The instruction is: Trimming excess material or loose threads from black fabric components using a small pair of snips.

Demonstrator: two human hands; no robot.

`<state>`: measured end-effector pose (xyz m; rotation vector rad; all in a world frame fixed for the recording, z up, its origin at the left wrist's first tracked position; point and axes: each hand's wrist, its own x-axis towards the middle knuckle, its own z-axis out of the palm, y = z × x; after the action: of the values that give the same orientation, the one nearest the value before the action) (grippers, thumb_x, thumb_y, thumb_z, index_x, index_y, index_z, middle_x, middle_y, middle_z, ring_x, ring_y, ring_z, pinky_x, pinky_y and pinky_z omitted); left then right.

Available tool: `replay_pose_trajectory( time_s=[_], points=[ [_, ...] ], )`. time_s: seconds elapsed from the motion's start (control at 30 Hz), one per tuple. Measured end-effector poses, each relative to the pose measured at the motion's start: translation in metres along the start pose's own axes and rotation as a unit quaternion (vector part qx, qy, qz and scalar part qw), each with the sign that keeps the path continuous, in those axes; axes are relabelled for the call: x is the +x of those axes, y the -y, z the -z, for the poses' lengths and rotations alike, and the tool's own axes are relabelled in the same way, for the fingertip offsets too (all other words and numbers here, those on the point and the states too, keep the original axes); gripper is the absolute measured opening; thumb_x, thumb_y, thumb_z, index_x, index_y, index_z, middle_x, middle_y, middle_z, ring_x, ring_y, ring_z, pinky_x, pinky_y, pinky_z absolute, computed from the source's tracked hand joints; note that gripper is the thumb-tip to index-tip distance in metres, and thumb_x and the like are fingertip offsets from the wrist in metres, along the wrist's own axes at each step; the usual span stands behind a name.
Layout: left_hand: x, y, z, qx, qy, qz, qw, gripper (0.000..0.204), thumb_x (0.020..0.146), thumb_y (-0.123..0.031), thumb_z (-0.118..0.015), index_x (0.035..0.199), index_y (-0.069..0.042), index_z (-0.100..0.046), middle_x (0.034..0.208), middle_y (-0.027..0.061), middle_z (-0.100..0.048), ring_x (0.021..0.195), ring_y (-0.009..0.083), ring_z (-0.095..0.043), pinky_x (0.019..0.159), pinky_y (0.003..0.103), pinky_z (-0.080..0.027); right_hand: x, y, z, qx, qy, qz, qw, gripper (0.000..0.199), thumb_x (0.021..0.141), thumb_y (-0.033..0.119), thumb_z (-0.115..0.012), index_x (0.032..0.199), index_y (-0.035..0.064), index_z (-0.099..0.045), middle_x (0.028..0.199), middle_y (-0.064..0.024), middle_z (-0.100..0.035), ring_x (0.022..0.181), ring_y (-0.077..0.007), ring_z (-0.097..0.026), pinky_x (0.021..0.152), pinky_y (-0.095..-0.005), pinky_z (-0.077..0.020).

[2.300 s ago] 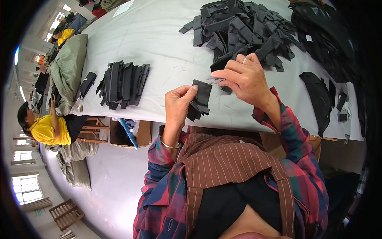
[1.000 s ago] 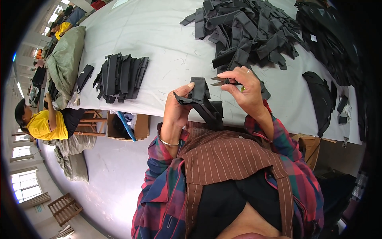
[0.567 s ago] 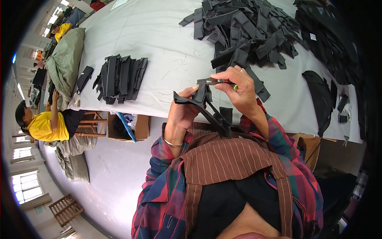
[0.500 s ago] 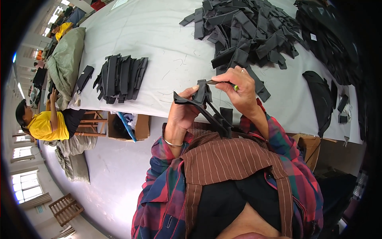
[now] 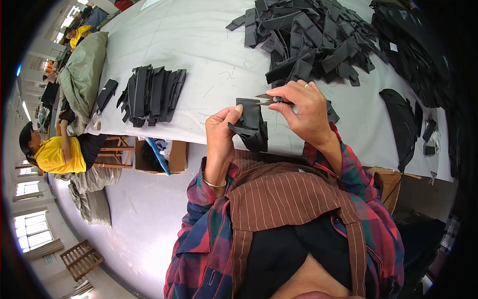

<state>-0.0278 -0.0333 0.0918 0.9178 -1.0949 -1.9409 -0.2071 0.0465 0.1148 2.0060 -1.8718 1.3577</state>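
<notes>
My left hand (image 5: 221,130) pinches a folded dark grey fabric strip (image 5: 250,117) by its upper end, thumb on top, and the rest hangs in folds below. My right hand (image 5: 304,110) grips a pair of thread snips (image 5: 271,99). The blades are apart and point left, close to the strip's upper right edge. Behind my right hand a large loose heap of dark grey fabric strips (image 5: 308,45) covers the far part of the white-covered table (image 5: 209,84). To the left lies a neater row of similar strips (image 5: 152,94).
A single dark folded piece (image 5: 107,94) lies left of the row. Black fabric items (image 5: 401,124) line the table's right side. Under the front edge stands a cardboard box (image 5: 177,157). At the left, a person in a yellow shirt (image 5: 62,155) is beside a big greenish sack (image 5: 84,74).
The strip has turned, so a flat face shows and its loops hang together below my left hand. The snips have opened, and their blades now show beside the strip's edge.
</notes>
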Motion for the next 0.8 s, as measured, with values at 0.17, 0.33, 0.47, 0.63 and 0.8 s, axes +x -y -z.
replay_pose_trajectory(
  time_s=[0.17,0.33,0.47,0.63,0.8],
  points=[
    [-0.001,-0.002,0.004,0.032,0.006,0.001,0.999,0.020,0.088,-0.015,-0.063,0.086,0.004,-0.067,0.071,0.0018,-0.063,0.060,0.0058,-0.053,0.057,0.019,-0.041,0.003,0.002,0.002,-0.042,0.002,0.048,0.998,0.021,0.070,0.017,-0.075,0.089,0.0138,-0.068,0.067,0.0015,-0.054,0.063,-0.0180,-0.044,0.060,-0.0304,-0.0302],
    [-0.002,-0.004,0.006,0.050,0.017,0.010,0.999,0.020,0.088,-0.015,-0.063,0.086,0.004,-0.067,0.070,0.0013,-0.063,0.059,0.0056,-0.052,0.056,0.019,-0.040,0.002,0.000,0.003,-0.065,-0.001,0.075,0.995,0.019,0.069,0.018,-0.076,0.086,0.0143,-0.068,0.065,0.0025,-0.051,0.061,-0.0179,-0.041,0.060,-0.0306,-0.0282],
    [0.003,0.002,0.015,-0.003,0.016,0.029,0.999,0.018,0.088,-0.014,-0.062,0.086,0.002,-0.067,0.075,0.0025,-0.065,0.063,0.0081,-0.057,0.058,0.020,-0.044,0.001,0.000,0.007,-0.063,-0.005,0.083,0.995,0.017,0.069,0.015,-0.075,0.085,0.0130,-0.069,0.066,0.0023,-0.053,0.059,-0.0181,-0.042,0.059,-0.0305,-0.0283],
    [-0.008,-0.036,0.009,-0.059,0.040,-0.100,0.993,0.021,0.088,-0.003,-0.059,0.108,-0.005,-0.059,0.094,0.0048,-0.065,0.083,0.0136,-0.063,0.077,0.024,-0.051,-0.006,-0.009,0.010,0.078,-0.041,-0.087,0.992,0.014,0.078,0.012,-0.071,0.091,0.0092,-0.067,0.075,0.0015,-0.062,0.063,-0.0130,-0.053,0.062,-0.0264,-0.0397],
    [0.004,0.002,0.019,0.077,0.046,-0.185,0.979,0.027,0.074,0.015,-0.056,0.087,-0.008,-0.052,0.087,-0.0031,-0.052,0.085,0.0055,-0.051,0.077,0.019,-0.041,-0.018,-0.006,-0.001,0.322,0.010,-0.249,0.913,0.019,0.085,0.011,-0.066,0.101,0.0004,-0.063,0.083,0.0008,-0.062,0.075,-0.0057,-0.053,0.071,-0.0196,-0.0430]
  ],
)
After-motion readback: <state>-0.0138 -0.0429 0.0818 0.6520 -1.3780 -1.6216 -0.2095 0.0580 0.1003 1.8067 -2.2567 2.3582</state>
